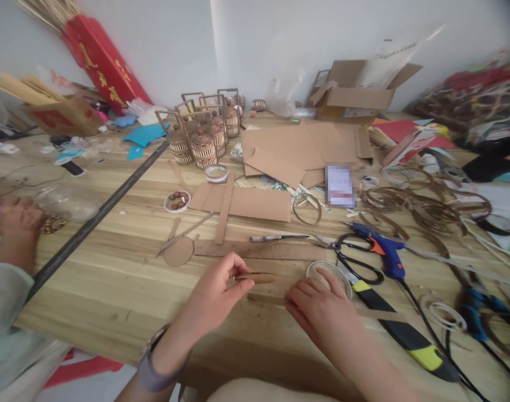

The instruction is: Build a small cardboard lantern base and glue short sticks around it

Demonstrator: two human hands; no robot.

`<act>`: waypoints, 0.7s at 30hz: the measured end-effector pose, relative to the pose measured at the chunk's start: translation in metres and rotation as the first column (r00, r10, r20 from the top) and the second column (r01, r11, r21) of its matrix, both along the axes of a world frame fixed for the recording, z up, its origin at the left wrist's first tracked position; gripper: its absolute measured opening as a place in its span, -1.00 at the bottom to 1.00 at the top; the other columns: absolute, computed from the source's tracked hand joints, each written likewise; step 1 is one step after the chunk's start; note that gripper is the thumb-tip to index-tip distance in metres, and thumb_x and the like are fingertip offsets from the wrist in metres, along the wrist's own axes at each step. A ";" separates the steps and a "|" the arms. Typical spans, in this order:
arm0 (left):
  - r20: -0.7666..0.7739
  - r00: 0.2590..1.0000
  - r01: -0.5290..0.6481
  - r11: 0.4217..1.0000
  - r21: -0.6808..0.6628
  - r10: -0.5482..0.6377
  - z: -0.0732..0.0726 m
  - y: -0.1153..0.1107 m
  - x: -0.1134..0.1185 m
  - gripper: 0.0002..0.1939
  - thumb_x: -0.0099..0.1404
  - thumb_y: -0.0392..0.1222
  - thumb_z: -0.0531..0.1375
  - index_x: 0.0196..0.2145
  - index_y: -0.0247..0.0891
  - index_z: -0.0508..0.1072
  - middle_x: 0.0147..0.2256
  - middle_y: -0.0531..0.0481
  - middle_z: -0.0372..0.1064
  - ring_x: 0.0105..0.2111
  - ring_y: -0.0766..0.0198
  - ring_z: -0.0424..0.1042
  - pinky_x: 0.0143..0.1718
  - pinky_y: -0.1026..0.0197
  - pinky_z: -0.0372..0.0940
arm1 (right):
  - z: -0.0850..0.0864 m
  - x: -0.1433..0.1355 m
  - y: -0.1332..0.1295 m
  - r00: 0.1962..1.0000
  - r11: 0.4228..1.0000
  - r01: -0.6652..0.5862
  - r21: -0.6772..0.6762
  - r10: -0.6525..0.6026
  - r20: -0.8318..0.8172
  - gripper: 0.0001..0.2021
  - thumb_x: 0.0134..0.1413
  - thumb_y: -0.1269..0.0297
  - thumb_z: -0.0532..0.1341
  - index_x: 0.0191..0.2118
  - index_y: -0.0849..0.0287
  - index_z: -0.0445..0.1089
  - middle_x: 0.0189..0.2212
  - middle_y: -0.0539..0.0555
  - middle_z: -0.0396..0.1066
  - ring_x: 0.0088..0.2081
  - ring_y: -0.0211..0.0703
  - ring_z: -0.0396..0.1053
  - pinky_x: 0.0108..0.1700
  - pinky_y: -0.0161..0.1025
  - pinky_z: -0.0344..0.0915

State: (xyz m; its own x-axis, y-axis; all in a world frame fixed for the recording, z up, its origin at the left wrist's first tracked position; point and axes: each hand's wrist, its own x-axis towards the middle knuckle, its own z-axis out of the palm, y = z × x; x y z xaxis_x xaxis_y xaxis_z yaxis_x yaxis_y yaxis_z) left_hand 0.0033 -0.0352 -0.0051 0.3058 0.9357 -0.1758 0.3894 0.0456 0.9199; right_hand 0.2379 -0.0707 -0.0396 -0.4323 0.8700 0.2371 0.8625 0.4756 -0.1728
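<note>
My left hand (219,293) pinches a thin brown cardboard disc (263,277), seen almost edge-on, between thumb and fingers. Just right of it, my right hand (317,301) is closed with its fingers curled down. A thin brown strip (382,315) shows on either side of that hand and seems to run through its grip; the fingertips are hidden. A whitish ring (342,274) lies behind the right hand's fingers. Beyond the hands are a long cardboard strip (221,249), a marker pen (275,238) and a round cardboard piece (178,251).
Black-handled scissors (357,262), a blue glue gun (386,254) and a black-and-yellow knife (397,324) lie right. Small woven baskets (204,146) stand behind cardboard sheets (288,148). A bowl of brown beads (177,201) sits left-centre. Another person's hand (18,215) is far left.
</note>
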 end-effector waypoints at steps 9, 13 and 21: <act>-0.206 0.974 0.116 0.986 0.115 -0.091 -0.015 -0.013 0.005 -0.79 0.34 -0.26 0.10 -0.13 -0.17 0.49 -0.17 -0.03 0.56 -0.15 0.13 0.51 -0.12 0.15 0.30 | -0.010 -0.008 0.002 1.000 0.997 -0.001 0.071 0.003 -0.031 -0.77 0.28 0.42 0.11 -0.35 0.07 0.44 -0.45 -0.06 0.49 -0.28 -0.15 0.42 0.20 -0.04 -0.09; -0.223 0.969 0.136 0.981 0.137 -0.103 -0.017 -0.014 0.003 -0.76 0.35 -0.30 0.11 -0.11 -0.16 0.53 -0.14 -0.01 0.58 -0.14 0.14 0.53 -0.10 0.17 0.31 | -0.011 -0.008 0.002 1.000 0.997 -0.002 0.083 0.004 -0.028 -0.78 0.28 0.41 0.12 -0.38 0.07 0.43 -0.46 -0.06 0.49 -0.29 -0.14 0.42 0.20 -0.05 -0.11; -0.274 0.955 0.148 0.982 0.113 -0.112 -0.015 -0.018 0.003 -0.76 0.35 -0.33 0.14 -0.11 -0.16 0.55 -0.16 0.02 0.59 -0.15 0.13 0.53 -0.11 0.18 0.32 | -0.011 -0.009 0.002 1.000 0.997 -0.001 0.081 0.002 -0.014 -0.77 0.26 0.45 0.10 -0.37 0.07 0.43 -0.46 -0.07 0.48 -0.29 -0.13 0.43 0.20 -0.04 -0.12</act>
State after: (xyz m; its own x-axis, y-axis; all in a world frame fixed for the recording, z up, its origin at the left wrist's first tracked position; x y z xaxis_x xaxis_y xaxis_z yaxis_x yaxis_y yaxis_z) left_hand 0.0061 -0.0533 -0.0197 0.3856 0.9111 -0.1458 0.6145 -0.1357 0.7771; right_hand 0.2291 -0.0682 -0.0507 -0.4299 0.8468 0.3132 0.8593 0.4902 -0.1457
